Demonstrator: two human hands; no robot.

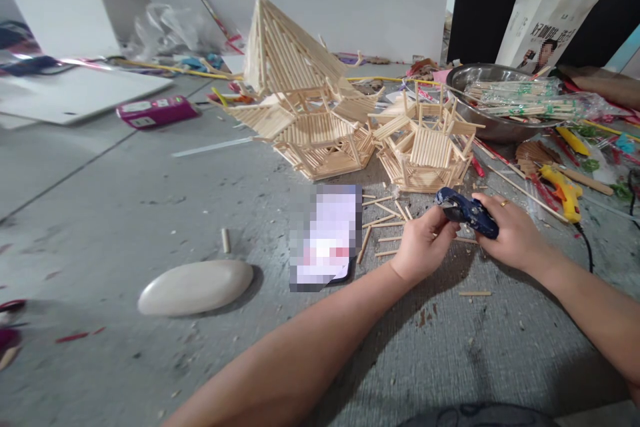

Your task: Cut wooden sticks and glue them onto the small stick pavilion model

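My right hand (510,230) is closed around a dark blue hand cutter (473,213), whose jaws point left. My left hand (427,240) is pinched right beside those jaws; what its fingers hold is hidden. Cut wooden sticks (383,220) lie scattered on the floor left of my left hand, and a short stick (475,293) lies below both hands. Just beyond stand two many-sided stick structures, a smaller one (433,150) and a larger one (320,137). Behind them rises a pointed stick roof (290,50).
A phone (333,230) lies left of the sticks, near a pale oval object (196,288). To the right are a yellow glue gun (565,193) and a metal bowl (505,130) with bundled sticks (520,99). A paper bag (545,20) and a purple packet (157,111) stand farther back.
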